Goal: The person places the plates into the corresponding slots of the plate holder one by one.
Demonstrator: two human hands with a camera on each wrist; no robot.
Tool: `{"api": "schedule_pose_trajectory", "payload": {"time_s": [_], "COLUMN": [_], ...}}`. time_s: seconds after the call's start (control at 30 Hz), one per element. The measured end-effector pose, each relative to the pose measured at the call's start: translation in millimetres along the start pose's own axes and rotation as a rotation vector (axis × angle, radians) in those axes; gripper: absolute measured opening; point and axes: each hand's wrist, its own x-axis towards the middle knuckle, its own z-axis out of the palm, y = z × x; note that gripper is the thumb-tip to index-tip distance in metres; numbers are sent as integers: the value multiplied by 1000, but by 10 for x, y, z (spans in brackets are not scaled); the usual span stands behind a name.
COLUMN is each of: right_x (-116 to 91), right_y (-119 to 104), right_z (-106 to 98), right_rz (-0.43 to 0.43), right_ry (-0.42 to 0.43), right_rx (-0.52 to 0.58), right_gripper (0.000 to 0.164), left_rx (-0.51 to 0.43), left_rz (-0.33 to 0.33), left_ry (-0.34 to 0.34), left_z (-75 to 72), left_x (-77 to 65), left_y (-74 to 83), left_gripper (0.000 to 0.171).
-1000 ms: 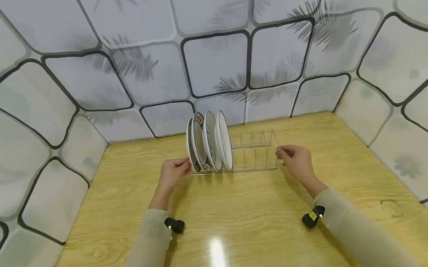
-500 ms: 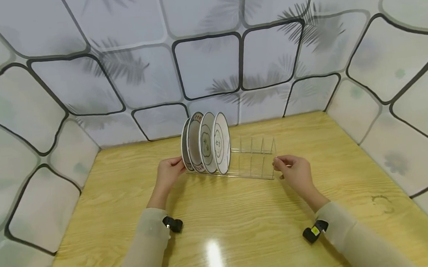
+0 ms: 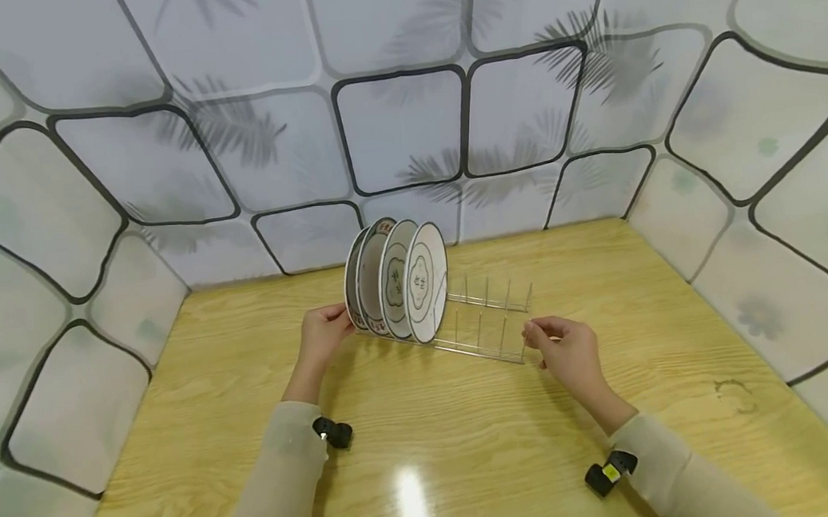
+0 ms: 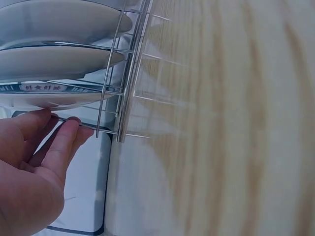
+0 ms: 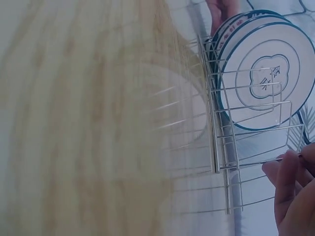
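Note:
A wire dish rack (image 3: 478,353) sits on the wooden table, its right end angled toward me. White plates with dark rims stand on edge in its left part, the rightmost plate (image 3: 426,283) showing a floral emblem with writing. My left hand (image 3: 322,337) pinches the rack's left end wire beside the leftmost plate; the left wrist view shows thumb and fingertips (image 4: 69,125) at that wire under the plate. Across at the other end, my right hand (image 3: 568,356) pinches the right end wire. In the right wrist view, the rack's empty slots (image 5: 256,132) lie between that hand and the plates.
Patterned panels (image 3: 405,131) stand behind and on both sides of the table (image 3: 470,447). A ring-shaped mark (image 3: 737,394) shows on the tabletop at right. Black wrist cameras (image 3: 332,432) are strapped over both sleeves.
The rack's right end has swung toward me with my right hand, so the plates have turned and show more of their faces. My left hand has stayed at the left end.

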Motion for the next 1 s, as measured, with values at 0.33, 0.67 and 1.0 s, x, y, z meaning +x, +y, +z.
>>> {"api": "schedule_pose_trajectory", "payload": {"time_s": [0.33,0.67,1.0], "right_x": [-1,35,202], "right_y": [3,46,0], "right_z": [4,-70,-279], "right_rz": [-32,6,28], "right_ry": [5,-66,-114], "right_rx": [3,25,6], "right_gripper": [29,31,42], "left_rx": [2,20,122], "left_rz": [-16,-1,-16], "left_ry": [1,-26,-55], "left_z": [-31,-55,-154], "left_x": [-49,-232,-594], "left_y": [28,55,198], "left_gripper": [28,32,45]}}
